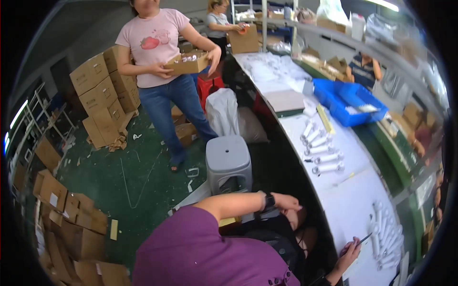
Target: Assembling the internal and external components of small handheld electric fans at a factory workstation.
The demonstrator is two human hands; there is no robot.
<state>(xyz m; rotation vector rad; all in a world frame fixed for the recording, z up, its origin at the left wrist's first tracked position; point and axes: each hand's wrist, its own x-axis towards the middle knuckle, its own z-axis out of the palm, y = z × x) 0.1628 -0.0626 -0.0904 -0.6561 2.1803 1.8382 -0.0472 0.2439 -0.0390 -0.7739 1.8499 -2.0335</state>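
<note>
My left hand (287, 202), with a dark watch on the wrist, rests over my bent knee beside the table. Its fingers lie loosely over the knee, and I see nothing in them. At the near right my right hand (350, 252) is closed on a thin dark pointed tool (365, 238); its exact kind is too small to tell. The tool's tip points at a pile of white handle-shaped parts (384, 238) on the white tabletop (341, 200). Farther along the table lies a row of similar white parts with round ring ends (328, 158).
A blue bin (346, 116) and a flat box (285, 101) stand farther up the table. A grey stool (228, 155) is at my left. One person (160, 47) stands holding an open carton (187, 65). Stacked cartons (102, 102) and flattened cardboard (76, 233) lie on the green floor.
</note>
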